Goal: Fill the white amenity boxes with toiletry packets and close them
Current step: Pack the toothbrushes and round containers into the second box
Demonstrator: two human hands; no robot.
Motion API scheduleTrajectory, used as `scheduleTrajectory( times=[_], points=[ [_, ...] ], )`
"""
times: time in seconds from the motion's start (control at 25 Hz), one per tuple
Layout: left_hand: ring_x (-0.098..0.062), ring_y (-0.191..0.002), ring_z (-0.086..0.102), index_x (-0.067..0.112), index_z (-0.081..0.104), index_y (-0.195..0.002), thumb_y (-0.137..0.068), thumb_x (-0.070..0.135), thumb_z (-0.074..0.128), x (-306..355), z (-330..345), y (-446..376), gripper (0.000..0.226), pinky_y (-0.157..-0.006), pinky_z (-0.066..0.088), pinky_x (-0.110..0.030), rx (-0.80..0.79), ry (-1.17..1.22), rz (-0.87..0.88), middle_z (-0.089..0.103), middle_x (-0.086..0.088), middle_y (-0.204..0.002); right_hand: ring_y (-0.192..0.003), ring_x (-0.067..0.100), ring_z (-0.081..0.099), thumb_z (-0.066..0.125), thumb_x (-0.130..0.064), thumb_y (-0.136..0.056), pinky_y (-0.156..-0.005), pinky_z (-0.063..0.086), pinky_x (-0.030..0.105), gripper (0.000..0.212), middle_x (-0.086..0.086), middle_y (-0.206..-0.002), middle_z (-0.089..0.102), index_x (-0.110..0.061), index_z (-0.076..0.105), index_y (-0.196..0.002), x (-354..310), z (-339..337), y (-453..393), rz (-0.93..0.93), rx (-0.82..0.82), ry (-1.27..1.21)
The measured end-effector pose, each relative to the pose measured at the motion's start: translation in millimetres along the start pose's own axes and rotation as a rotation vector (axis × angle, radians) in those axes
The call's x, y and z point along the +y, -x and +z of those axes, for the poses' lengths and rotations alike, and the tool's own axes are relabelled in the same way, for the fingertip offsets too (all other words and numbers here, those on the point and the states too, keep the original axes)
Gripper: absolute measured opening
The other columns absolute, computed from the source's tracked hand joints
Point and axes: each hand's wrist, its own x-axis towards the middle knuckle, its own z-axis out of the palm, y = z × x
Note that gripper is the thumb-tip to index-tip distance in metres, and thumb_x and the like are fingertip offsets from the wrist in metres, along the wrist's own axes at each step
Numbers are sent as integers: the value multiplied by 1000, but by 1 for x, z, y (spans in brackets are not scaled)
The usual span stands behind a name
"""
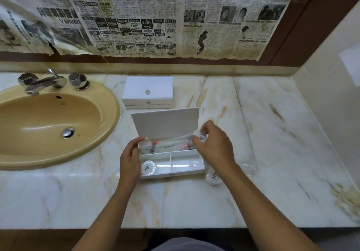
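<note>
I count two white amenity boxes on the marble table [194, 202]: the closed box [147, 92] at the back, and the open box [171, 160] nearer me, its lid [165, 123] raised; my left hand [130, 158] has its grip narrow on that box's left wall; my right hand [213, 146] pinches one round packet [200, 137] over the rear compartment, where long packets [155, 146] lie; a second round packet [148, 167] sits front-left inside; a third [213, 176] rests on the table just right of the box; one sink [52, 124] lies left.
</note>
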Motion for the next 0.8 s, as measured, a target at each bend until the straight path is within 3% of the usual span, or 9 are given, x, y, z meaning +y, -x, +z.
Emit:
scheduleTrajectory(
  times=[0.12,0.32,0.8],
  points=[
    [14,-91,56,14,65,-107,-92,-8,34,-1,0,0,41,-76,41,-1,-1,24,7,65,8,-104,-78,21,58,61,-45,-83,-66,43,30,27,-2,-86,63,-20,52,-83,-39,12,16,-138,-118,69],
    [12,-93,57,12,65,-109,-92,-9,33,-3,-1,-1,42,-77,42,-2,-8,33,17,65,8,-105,-90,28,62,56,-41,-86,-67,37,30,29,9,-93,68,-13,63,-94,-72,61,37,-361,-337,255],
    [12,-97,56,15,65,-108,-93,-8,34,-12,-1,-5,42,-79,40,-1,-9,36,25,65,12,-108,-89,28,61,55,-43,-88,-66,33,29,32,9,-94,68,-12,62,-96,-64,83,35,-375,-375,307]
  ],
)
